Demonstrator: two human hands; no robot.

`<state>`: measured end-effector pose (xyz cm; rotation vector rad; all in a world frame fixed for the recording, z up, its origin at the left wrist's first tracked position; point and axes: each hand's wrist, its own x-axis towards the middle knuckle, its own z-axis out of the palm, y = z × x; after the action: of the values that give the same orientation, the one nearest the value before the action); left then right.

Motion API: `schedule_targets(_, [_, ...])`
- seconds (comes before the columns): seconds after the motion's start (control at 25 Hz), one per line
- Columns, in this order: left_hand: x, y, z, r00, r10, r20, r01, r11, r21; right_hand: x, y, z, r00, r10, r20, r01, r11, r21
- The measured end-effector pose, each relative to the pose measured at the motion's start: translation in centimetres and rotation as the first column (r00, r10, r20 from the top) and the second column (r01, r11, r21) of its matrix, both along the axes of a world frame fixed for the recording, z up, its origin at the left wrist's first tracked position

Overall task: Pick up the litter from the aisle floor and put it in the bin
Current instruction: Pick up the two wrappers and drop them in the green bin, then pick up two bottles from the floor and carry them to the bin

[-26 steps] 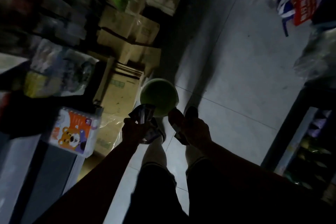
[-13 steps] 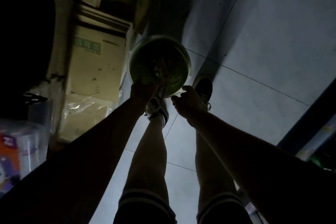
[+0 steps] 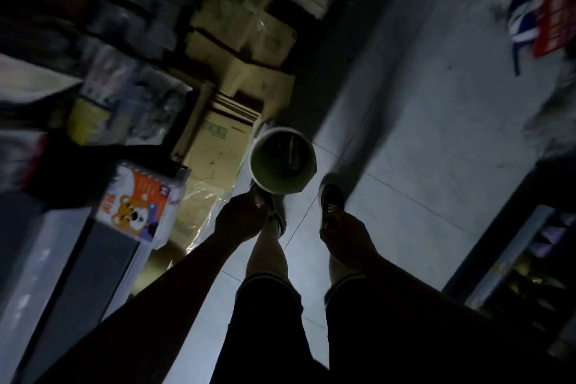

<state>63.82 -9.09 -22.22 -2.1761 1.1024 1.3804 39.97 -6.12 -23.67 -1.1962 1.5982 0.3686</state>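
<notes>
A round bin (image 3: pixel 253 162) with a pale rim and green inside stands on the aisle floor just ahead of my feet. Dark pieces of litter (image 3: pixel 291 153) lie inside it. My left hand (image 3: pixel 243 217) hangs just short of the bin's near rim, fingers loosely curled, with nothing visible in it. My right hand (image 3: pixel 344 232) hangs to the right of the bin above my right shoe, fingers also loose and holding nothing that I can see. The scene is dim and both hands are in shadow.
Cardboard boxes (image 3: pixel 215 146) are stacked along the left of the aisle, touching the bin. A pack with a cartoon bear (image 3: pixel 140 206) sits on a shelf at left. Dark shelving (image 3: pixel 514 259) lines the right. Grey tiled floor (image 3: pixel 420 134) stretches ahead.
One second ago both hands held wrappers. Half a second ago they were over the bin's mouth. Now they have drawn back towards me without the wrappers, and litter lies in the bin.
</notes>
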Motion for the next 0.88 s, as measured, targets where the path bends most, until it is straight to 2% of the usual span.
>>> schedule_targets(0.12, [-0.8,2.7,6.4,0.999,0.006,0.043,0.001,0.988,-0.157,-1.8,-0.8,5.6,0.99,0.141,0.005,-0.141,0.988,-0.069])
schedule_targets(0.28, [-2.1,8.5,12.5,0.995,0.06,0.077,-0.038,0.965,-0.261,-3.6,-0.5,11.5,0.943,0.332,0.01,-0.327,0.932,-0.156])
schedule_targets(0.4, [-3.7,15.5,16.0,0.941,0.334,0.046,-0.313,0.916,-0.252,-3.9,0.1,15.2,0.829,0.559,0.007,-0.546,0.812,-0.208])
schedule_targets(0.48, [-4.7,20.6,17.1,0.89,0.453,0.05,-0.43,0.871,-0.239,-3.3,0.7,16.5,0.71,0.703,0.037,-0.676,0.696,-0.243])
schedule_targets(0.52, [-5.4,24.3,17.6,0.839,0.54,0.059,-0.513,0.824,-0.241,-2.3,1.8,17.2,0.619,0.785,0.04,-0.752,0.606,-0.26])
schedule_targets(0.6, [-6.9,28.9,18.0,0.757,0.649,0.072,-0.62,0.749,-0.235,-1.7,2.5,17.6,0.522,0.853,0.012,-0.805,0.498,-0.321])
schedule_targets(0.68, [-9.5,35.1,18.7,0.647,0.757,0.094,-0.723,0.648,-0.241,-0.4,5.1,18.2,0.359,0.933,-0.032,-0.864,0.319,-0.389])
schedule_targets(0.88, [-19.3,48.5,19.6,0.298,0.952,0.072,-0.927,0.306,-0.218,2.6,13.3,20.6,-0.074,0.995,-0.069,-0.922,-0.095,-0.376])
